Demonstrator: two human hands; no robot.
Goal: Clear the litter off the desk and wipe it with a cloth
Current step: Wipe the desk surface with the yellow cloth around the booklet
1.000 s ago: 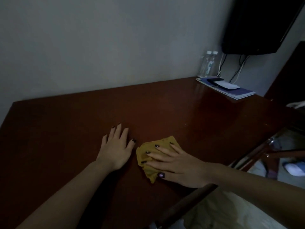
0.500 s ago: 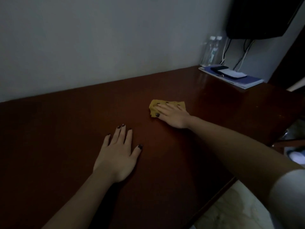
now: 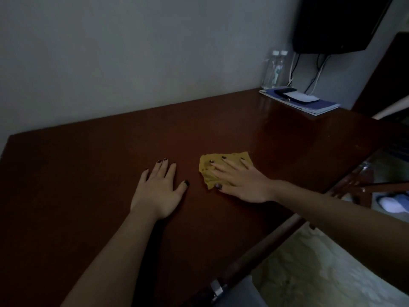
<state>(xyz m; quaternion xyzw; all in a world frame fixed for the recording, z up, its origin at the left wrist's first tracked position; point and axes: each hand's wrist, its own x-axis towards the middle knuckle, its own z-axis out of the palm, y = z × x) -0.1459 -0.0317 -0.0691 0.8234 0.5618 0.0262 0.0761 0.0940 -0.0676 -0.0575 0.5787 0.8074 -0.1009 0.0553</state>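
A crumpled yellow cloth (image 3: 209,171) lies on the dark red-brown desk (image 3: 88,169), right of the middle. My right hand (image 3: 241,180) presses flat on top of the cloth, fingers spread, and covers its right half. My left hand (image 3: 159,191) rests palm down on the bare wood just left of the cloth, fingers apart, holding nothing. No litter shows on the desk.
At the far right corner lie a blue folder (image 3: 309,105) with a dark phone (image 3: 285,91) and white paper on it, and two clear bottles (image 3: 274,69) behind. A black screen (image 3: 336,23) hangs above. The desk's front edge runs diagonally at the right, floor beyond.
My right hand pushed the cloth away toward the wall half a second ago, then drew it back near my left hand. The left hand stayed flat on the desk.
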